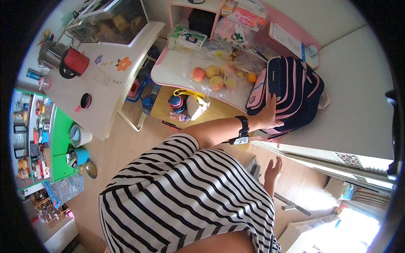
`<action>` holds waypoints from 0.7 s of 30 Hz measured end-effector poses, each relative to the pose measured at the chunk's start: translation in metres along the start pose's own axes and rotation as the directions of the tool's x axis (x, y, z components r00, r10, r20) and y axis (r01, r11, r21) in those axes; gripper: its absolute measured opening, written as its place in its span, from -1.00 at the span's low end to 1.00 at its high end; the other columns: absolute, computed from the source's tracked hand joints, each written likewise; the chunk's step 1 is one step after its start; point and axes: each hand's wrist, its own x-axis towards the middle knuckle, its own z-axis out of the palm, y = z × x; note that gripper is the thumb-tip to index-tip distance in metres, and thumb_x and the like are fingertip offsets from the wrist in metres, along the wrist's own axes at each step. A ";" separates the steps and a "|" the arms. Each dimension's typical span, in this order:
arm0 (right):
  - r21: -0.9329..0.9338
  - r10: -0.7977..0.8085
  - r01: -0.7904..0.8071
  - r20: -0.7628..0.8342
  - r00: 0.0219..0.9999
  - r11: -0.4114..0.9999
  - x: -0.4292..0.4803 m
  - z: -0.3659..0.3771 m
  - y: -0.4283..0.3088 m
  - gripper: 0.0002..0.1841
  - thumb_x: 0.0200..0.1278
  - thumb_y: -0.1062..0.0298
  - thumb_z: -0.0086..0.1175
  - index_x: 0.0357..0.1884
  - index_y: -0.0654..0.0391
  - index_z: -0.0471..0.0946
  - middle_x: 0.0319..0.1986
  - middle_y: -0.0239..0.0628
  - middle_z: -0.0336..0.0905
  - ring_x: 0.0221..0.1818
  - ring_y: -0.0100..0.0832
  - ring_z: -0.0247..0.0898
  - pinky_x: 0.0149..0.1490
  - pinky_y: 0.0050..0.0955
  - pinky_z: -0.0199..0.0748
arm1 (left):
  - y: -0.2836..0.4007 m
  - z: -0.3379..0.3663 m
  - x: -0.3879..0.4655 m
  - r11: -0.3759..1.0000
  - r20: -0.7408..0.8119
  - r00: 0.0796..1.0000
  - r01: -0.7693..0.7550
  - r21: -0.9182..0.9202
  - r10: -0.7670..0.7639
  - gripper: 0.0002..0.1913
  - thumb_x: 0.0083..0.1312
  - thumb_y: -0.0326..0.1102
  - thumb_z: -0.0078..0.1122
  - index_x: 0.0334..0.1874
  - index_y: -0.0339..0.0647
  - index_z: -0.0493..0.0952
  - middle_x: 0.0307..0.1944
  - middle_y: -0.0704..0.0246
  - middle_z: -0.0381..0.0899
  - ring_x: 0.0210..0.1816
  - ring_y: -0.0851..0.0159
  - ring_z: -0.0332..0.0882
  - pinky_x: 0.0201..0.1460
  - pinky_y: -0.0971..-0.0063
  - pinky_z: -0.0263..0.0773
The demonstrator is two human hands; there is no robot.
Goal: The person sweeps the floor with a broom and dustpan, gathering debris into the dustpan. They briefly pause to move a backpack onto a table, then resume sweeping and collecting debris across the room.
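My left hand (268, 114), with a black watch (242, 131) on its wrist, lies against the front of a navy and pink backpack (292, 91). Its thumb and fingers are spread on the fabric rather than wrapped around a part. The backpack leans at the right end of a white, pink-edged desk (172, 68). Lower and to the right, my right hand (273, 169) is in the air beside my body, fingers apart and with nothing in it. Pink straps (269, 139) show below the backpack, near my left wrist.
Peaches (216, 83) in clear plastic and an orange (252, 77) lie on the desk. A wooden stool (221, 110) below bears a bottle (177, 103) and a pouch (196, 107). A red kettle (76, 63) stands on the white table (104, 101) at left, near a small pan (85, 100).
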 end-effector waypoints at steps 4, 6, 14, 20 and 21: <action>0.038 0.137 -0.146 0.184 0.973 0.989 -0.043 0.022 0.060 -0.67 0.21 0.30 0.03 -0.03 0.24 0.45 -0.05 0.04 0.45 0.04 0.04 0.35 0.10 -0.17 0.34 | 0.010 0.021 0.017 0.999 -0.054 0.997 0.052 0.008 -0.052 0.30 -0.03 0.05 0.38 0.28 -0.61 -0.53 0.29 -0.37 -0.62 0.39 -0.29 -0.48 0.42 0.27 -0.11; -0.015 0.177 -0.180 0.281 0.943 0.984 -0.063 0.041 0.099 -0.71 0.19 0.22 0.03 -0.15 0.20 0.49 -0.12 -0.04 0.50 -0.03 -0.04 0.40 0.02 -0.19 0.40 | 0.010 0.025 0.027 0.999 -0.058 0.998 0.035 0.009 -0.035 0.30 -0.02 0.07 0.37 0.28 -0.60 -0.54 0.29 -0.38 -0.62 0.37 -0.32 -0.56 0.42 0.28 -0.14; -0.090 0.245 -0.247 0.647 0.722 0.965 -0.118 0.118 0.172 -0.74 0.01 0.16 0.14 -0.34 0.13 0.50 -0.28 -0.16 0.52 -0.15 -0.19 0.46 -0.09 -0.27 0.44 | -0.017 0.012 0.007 0.989 -0.094 0.994 -0.035 0.142 0.049 0.17 0.03 0.05 0.33 0.37 -0.44 -0.36 0.37 -0.21 -0.37 0.41 -0.13 -0.26 0.40 0.27 -0.09; -0.166 0.205 -0.121 0.746 0.634 0.979 -0.109 0.137 0.169 -0.74 -0.04 0.14 0.16 -0.39 0.10 0.51 -0.32 -0.21 0.52 -0.18 -0.23 0.46 -0.13 -0.30 0.44 | -0.051 -0.014 -0.039 0.995 -0.027 0.995 -0.099 0.003 0.099 -0.24 0.17 0.00 0.21 0.27 -0.36 0.13 0.17 0.02 0.26 0.01 0.09 0.47 -0.04 0.34 0.43; -0.175 0.196 -0.095 0.755 0.625 0.980 -0.108 0.138 0.168 -0.74 -0.05 0.14 0.16 -0.39 0.09 0.51 -0.33 -0.22 0.52 -0.18 -0.24 0.46 -0.13 -0.30 0.44 | -0.062 -0.022 -0.056 0.989 0.082 0.994 0.057 0.137 -0.069 -0.35 0.21 0.00 0.17 0.20 -0.33 0.26 0.05 0.09 0.44 -0.12 0.19 0.56 -0.19 0.39 0.49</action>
